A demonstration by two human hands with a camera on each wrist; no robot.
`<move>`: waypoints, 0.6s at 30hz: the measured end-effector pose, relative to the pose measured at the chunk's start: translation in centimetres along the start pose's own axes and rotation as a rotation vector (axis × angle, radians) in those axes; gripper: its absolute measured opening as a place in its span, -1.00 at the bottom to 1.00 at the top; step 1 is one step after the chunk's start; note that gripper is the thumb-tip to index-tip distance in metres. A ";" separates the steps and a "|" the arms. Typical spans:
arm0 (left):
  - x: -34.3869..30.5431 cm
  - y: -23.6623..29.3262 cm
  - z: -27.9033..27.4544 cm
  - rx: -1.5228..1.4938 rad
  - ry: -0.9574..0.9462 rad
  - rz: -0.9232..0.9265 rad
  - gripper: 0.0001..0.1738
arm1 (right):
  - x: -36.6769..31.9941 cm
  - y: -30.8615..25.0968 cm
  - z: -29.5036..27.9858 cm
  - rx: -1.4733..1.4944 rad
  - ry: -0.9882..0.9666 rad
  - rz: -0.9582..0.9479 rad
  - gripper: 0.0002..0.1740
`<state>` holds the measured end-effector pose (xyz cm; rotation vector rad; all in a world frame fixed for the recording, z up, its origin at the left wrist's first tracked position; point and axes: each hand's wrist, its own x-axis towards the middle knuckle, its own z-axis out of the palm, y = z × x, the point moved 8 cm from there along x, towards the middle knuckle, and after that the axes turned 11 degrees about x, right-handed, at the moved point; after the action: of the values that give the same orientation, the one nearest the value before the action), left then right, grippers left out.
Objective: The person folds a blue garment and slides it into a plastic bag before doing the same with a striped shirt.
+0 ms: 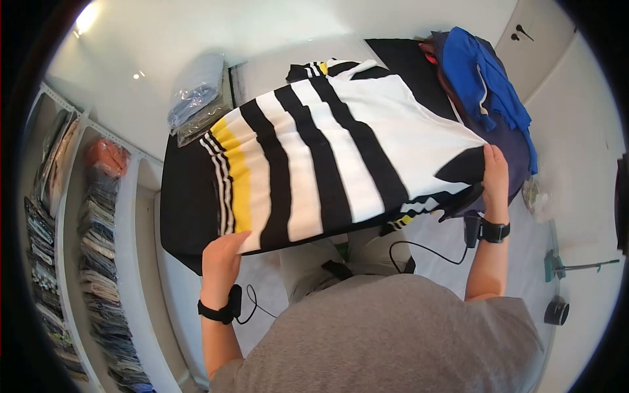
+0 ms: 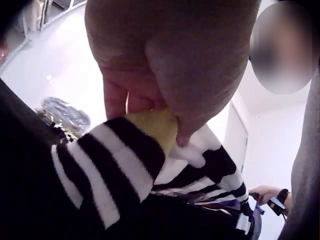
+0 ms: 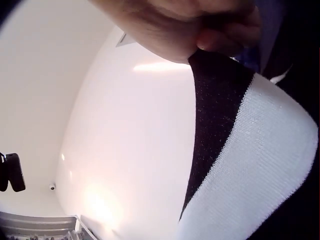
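A knitted sweater (image 1: 308, 150) with black and white stripes and a yellow band near its hem is stretched sideways over the table. My left hand (image 1: 221, 259) pinches its near edge by the yellow band; in the left wrist view, thumb and fingers close on the yellow knit (image 2: 155, 127). At the black shoulder part, my right hand (image 1: 496, 171) grips the other end. The right wrist view shows fingers curled at the black knit (image 3: 217, 80) beside white fabric. One striped sleeve (image 1: 409, 213) hangs at the near side; the other cuff (image 1: 308, 71) lies at the far side.
The sweater spreads over a black-covered table (image 1: 187, 203). Plastic-wrapped garments (image 1: 200, 92) are stacked at its far left. A blue garment (image 1: 481, 72) lies on a darker pile at the far right. Shelves of folded clothes (image 1: 101, 262) stand to the left.
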<state>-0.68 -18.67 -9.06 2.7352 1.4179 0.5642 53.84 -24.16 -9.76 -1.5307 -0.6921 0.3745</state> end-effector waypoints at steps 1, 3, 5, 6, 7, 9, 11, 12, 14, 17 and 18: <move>0.6 1.8 -1.0 0.014 0.037 0.087 -0.61 | 1.2 1.6 -1.1 -0.029 -0.025 -0.023 -0.68; 0.8 2.8 -0.2 0.023 -0.090 0.079 -0.66 | 2.1 3.3 -2.0 -0.184 -0.080 0.010 -0.68; 0.7 2.8 0.4 0.038 -0.165 0.051 -0.68 | 3.1 5.4 -2.5 -0.291 -0.137 0.004 -0.67; 0.6 2.8 1.1 0.016 -0.240 0.044 -0.69 | 3.2 6.5 -2.2 -0.380 -0.208 0.059 -0.69; 0.5 2.6 1.7 -0.009 -0.317 0.040 -0.70 | 3.4 7.6 -1.9 -0.471 -0.274 0.117 -0.69; 0.9 2.3 1.5 -0.069 -0.384 0.019 -0.68 | 3.4 6.6 -0.8 -0.589 -0.412 0.240 -0.70; 2.1 1.2 0.1 -0.181 -0.386 -0.023 -0.62 | 4.1 4.3 0.7 -0.729 -0.513 0.286 -0.73; 3.1 0.0 -1.2 -0.232 -0.327 -0.047 -0.59 | 5.4 1.8 1.9 -0.745 -0.484 0.149 -0.72; 5.6 -3.7 -3.5 -0.398 -0.210 -0.248 -0.67 | 7.5 -3.3 5.5 -0.714 -0.535 -0.085 -0.76; 10.2 -10.0 -5.0 -0.289 -0.090 -0.322 -0.72 | 8.5 -11.2 14.3 -0.738 -0.726 -0.471 -0.70; 11.8 -12.3 -4.7 -0.210 -0.116 -0.340 -0.73 | 9.9 -11.6 17.3 -0.784 -0.776 -0.594 -0.66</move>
<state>-5.67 -2.75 -3.09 2.2614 1.6388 0.4948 48.37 -4.86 1.66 -1.7764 -2.0275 0.2367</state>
